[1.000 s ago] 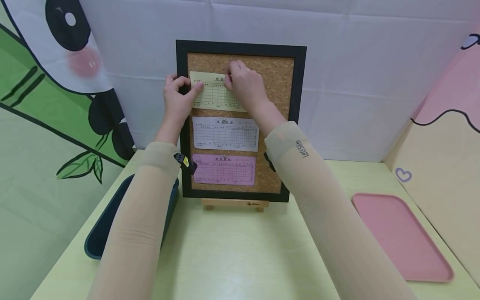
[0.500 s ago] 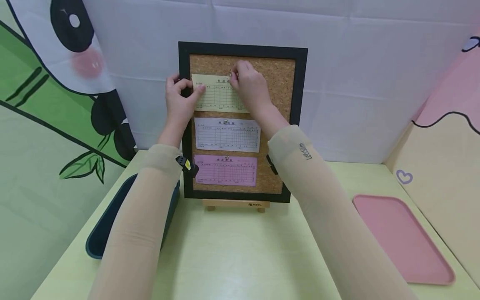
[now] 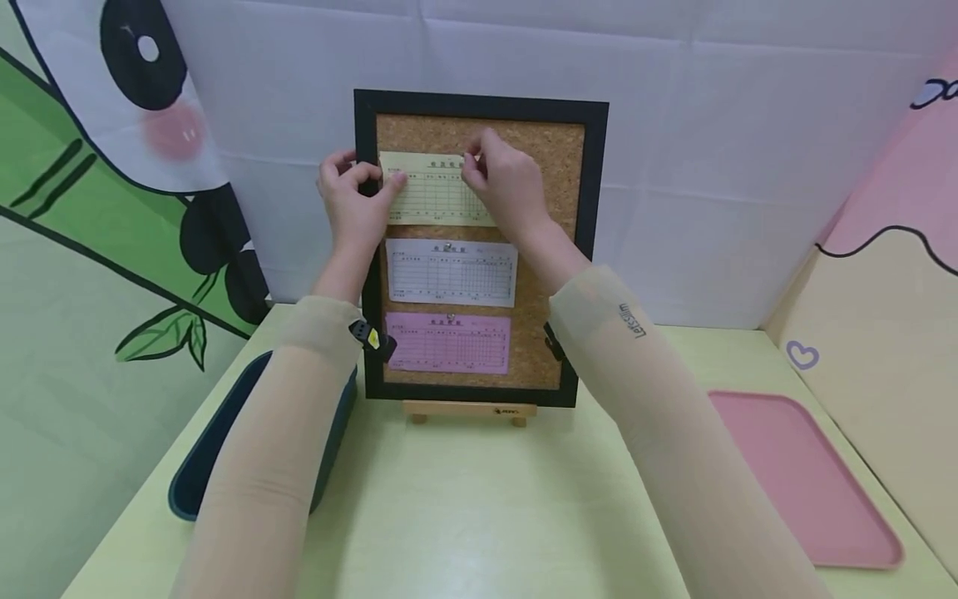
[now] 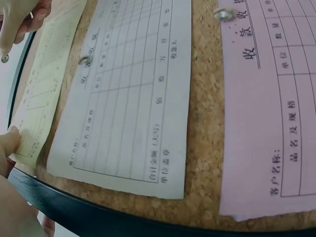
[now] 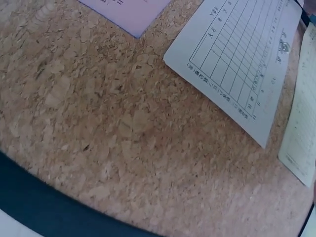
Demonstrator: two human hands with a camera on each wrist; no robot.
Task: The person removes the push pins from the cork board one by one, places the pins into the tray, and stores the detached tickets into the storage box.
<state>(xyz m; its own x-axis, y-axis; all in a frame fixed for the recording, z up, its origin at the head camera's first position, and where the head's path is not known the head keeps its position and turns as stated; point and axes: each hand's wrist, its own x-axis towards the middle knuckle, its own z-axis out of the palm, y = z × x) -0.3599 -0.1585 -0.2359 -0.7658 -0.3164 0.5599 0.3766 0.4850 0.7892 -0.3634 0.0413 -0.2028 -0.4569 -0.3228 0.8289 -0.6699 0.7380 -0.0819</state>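
Note:
A yellow receipt slip (image 3: 430,195) lies against the upper part of a black-framed corkboard (image 3: 546,349). My left hand (image 3: 353,200) grips the board's left edge, thumb on the slip's left end, fingers behind the frame. At the slip's top edge my right hand (image 3: 509,183) pinches a small silver thumbtack (image 4: 5,58) at its fingertips. Below, a white receipt slip (image 3: 451,279) and a pink receipt slip (image 3: 449,349) each carry a tack at the top middle. The right wrist view shows mostly bare cork, with the slips' right ends along its upper right.
The board leans on a small wooden easel (image 3: 470,408) on a pale table (image 3: 449,507). A dark blue bin (image 3: 196,466) stands left, partly behind the left sleeve. A pink tray (image 3: 816,499) lies at right. White cloth (image 3: 696,183) hangs close behind the board.
My right hand has shifted slightly right along the slip's top edge, and its index finger has risen apart from the thumb. The left hand keeps its place on the board's edge.

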